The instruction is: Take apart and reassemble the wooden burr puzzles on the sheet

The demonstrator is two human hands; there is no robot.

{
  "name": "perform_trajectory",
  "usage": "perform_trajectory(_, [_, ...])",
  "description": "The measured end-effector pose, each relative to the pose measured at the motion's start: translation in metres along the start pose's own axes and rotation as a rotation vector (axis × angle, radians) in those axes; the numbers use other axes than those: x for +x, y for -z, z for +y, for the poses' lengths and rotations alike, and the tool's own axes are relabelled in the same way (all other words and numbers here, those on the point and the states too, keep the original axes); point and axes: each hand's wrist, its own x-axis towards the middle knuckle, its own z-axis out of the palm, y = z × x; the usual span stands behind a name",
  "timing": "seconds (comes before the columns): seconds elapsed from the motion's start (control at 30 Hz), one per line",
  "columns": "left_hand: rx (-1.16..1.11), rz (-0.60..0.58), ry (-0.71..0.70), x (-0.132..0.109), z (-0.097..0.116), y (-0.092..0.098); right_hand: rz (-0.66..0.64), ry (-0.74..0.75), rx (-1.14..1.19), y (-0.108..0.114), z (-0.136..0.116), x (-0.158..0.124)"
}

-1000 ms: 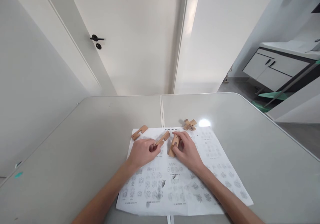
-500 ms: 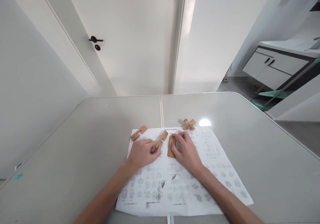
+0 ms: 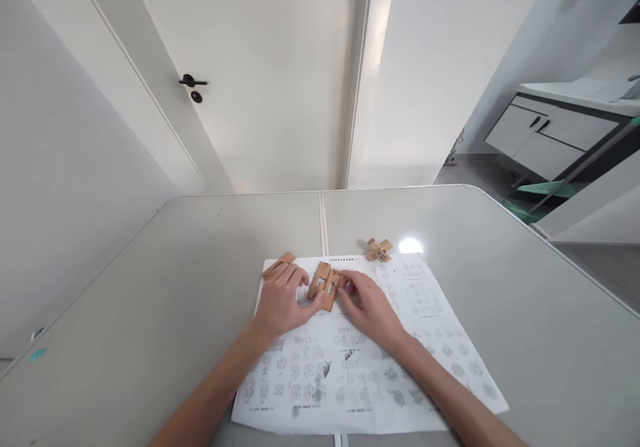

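Observation:
Two flat wooden puzzle pieces lie side by side on the printed sheet (image 3: 375,394). The left piece (image 3: 321,271) has a notch, and the right piece (image 3: 327,302) carries a "2" and has a narrow slot. At their left is my left hand (image 3: 283,304), fingers curved and apart, its thumb by the pieces' lower edge. My right hand (image 3: 370,304) pinches the right edge of the piece marked 2 between thumb and fingers. Another wooden piece (image 3: 286,258) rests at the sheet's upper left corner, partly hidden behind my left hand.
A cross-shaped cluster of interlocked wooden pieces (image 3: 379,250) stands at the sheet's top edge. The grey folding table (image 3: 150,314) has a seam down its middle. Beyond it are a white door (image 3: 270,100) and, at right, a washbasin cabinet (image 3: 550,130).
The notched piece has left my left hand's grip and lies on the sheet. My right hand has shifted the piece marked 2 leftward against it. My left hand's fingers have spread.

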Motion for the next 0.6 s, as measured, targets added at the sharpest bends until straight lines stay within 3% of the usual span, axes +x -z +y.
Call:
perform_trajectory(0.37, [-0.115,-0.281,-0.084,-0.004,0.001,-0.002,-0.152,0.184,-0.045,0.005,-0.012,-0.001])
perform_trajectory(0.6, [-0.042,-0.193,-0.057,-0.003,-0.007,-0.006,-0.164,0.124,-0.045,0.007,-0.011,-0.002])
